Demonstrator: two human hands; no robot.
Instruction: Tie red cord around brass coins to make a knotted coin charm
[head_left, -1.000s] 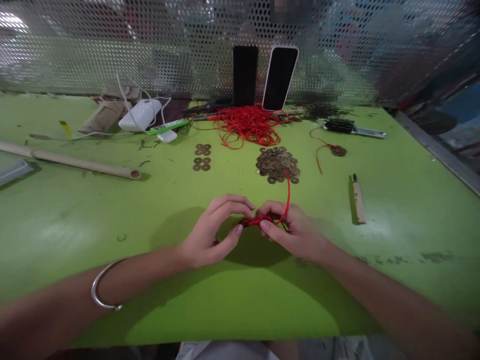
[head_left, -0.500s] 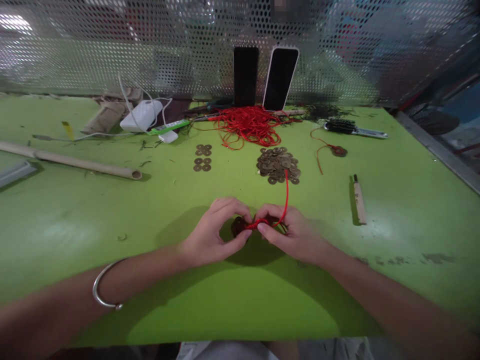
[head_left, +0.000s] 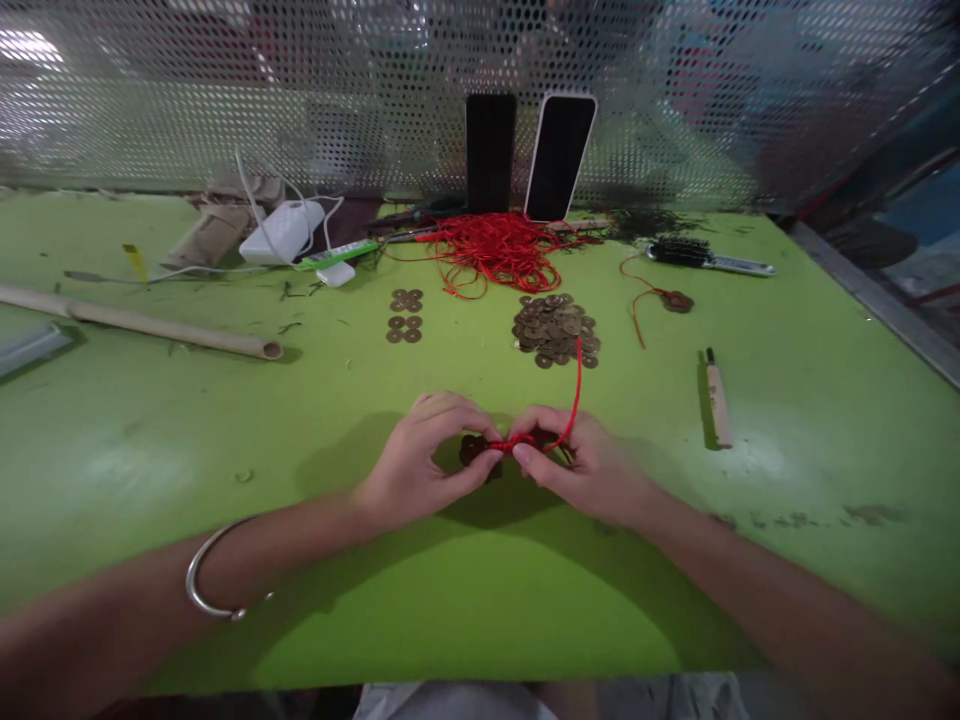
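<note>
My left hand [head_left: 420, 465] and my right hand [head_left: 581, 462] meet over the green table [head_left: 480, 600], both pinching a red cord [head_left: 574, 385] wound round a small dark coin cluster [head_left: 474, 449]. The loose end of the cord rises from my right fingers toward a heap of brass coins [head_left: 555, 328]. A silver bangle [head_left: 206, 585] is on my left wrist.
A tangle of red cord [head_left: 499, 250] lies at the back below two upright phones [head_left: 559, 155]. Two small coin groups [head_left: 405, 314], a bamboo stick [head_left: 142, 325], a white charger [head_left: 283, 230], a hairbrush [head_left: 705, 255], a finished corded coin [head_left: 675, 299] and a small knife [head_left: 716, 398] lie around. Perforated metal screen behind.
My hands have shifted slightly lower and closer; the dark coin cluster now shows between my left thumb and fingers, where the fingers hid it a second ago.
</note>
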